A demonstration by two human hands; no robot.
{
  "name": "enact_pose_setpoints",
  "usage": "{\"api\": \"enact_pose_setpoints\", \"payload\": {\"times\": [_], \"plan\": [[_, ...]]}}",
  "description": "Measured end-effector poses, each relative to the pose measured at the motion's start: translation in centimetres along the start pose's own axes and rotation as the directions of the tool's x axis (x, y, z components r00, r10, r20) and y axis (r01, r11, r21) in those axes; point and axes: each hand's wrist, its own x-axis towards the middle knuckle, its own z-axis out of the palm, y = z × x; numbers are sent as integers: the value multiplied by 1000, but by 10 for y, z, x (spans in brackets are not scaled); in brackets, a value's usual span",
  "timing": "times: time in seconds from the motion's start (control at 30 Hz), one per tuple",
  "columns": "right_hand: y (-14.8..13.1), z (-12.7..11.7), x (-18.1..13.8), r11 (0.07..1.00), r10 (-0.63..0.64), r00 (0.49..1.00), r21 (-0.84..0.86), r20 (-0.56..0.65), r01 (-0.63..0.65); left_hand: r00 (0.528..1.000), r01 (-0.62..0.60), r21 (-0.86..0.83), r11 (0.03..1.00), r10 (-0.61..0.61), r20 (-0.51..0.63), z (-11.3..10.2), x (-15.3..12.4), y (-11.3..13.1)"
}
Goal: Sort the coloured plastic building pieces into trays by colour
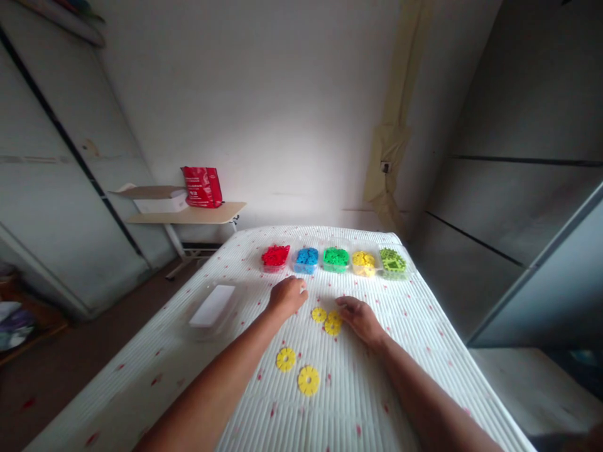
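Observation:
Yellow notched discs with centre holes lie on the table. A single disc (319,314) rests between my hands, and two overlapping discs (332,324) are just right of it. My right hand (360,318) has its fingers bent at the edge of the upper overlapping disc and appears to pinch it. My left hand (286,296) hovers left of these with fingers curled together; what they hold, if anything, is too small to make out. Nearer to me are another disc (285,360) and a larger-looking disc (308,380).
Along the far side stand clear tubs of red pieces (276,256), blue pieces (306,257), green pieces (336,257), yellow pieces (363,260) and olive-green pieces (392,260). A clear plastic container (214,307) lies at left. A side table (207,213) holds a red bag (202,187).

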Motion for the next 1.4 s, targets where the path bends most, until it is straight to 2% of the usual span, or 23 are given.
{"api": "enact_pose_setpoints", "payload": {"times": [0.1, 0.2, 0.33, 0.4, 0.5, 0.67, 0.73, 0.83, 0.9, 1.0, 1.3, 1.4], "plan": [[-3, 0, -1, 971, -50, 996, -232, 78, 67, 1000, 21, 9, 1000, -21, 18, 5, -36, -37], [-10, 4, -3, 888, -117, 982, -426, 151, 171, 1000, 0, 0, 1000, 0, -16, 14, -59, -62], [-20, 10, -4, 830, -64, 981, -537, 182, 154, 986, -85, -53, 995, 76, -150, 27, -70, -73], [-25, 11, -5, 802, -31, 984, -583, 178, 131, 985, -80, -82, 993, 66, -161, 31, -70, -74], [-31, 8, -7, 788, -7, 989, -607, 149, 97, 985, -75, -109, 991, 57, -161, 33, -68, -76], [-30, 1, -11, 921, -57, 997, -383, 42, 69, 983, -78, -137, 987, 53, -179, 33, -68, -78], [-28, 1, -13, 925, -72, 997, -372, 26, 77, 983, -75, -140, 987, 49, -178, 34, -68, -78], [-30, 8, -16, 823, -93, 986, -546, 136, 153, 982, -70, -144, 987, 43, -182, 35, -68, -78], [-34, 14, -17, 731, -59, 975, -656, 212, 187, 981, -71, -146, 987, 43, -188, 35, -68, -77], [-45, 17, -19, 617, 2, 970, -763, 244, 191, 980, -78, -141, 987, 50, -193, 35, -69, -78], [-68, 20, -32, 402, -2, 950, -869, 313, 287, 977, -93, -101, 991, 71, -201, 39, -68, -79], [-72, 10, -24, 358, -17, 947, -882, 322, 306, 979, -85, -93, 992, 66, -192, 38, -68, -78]]}}
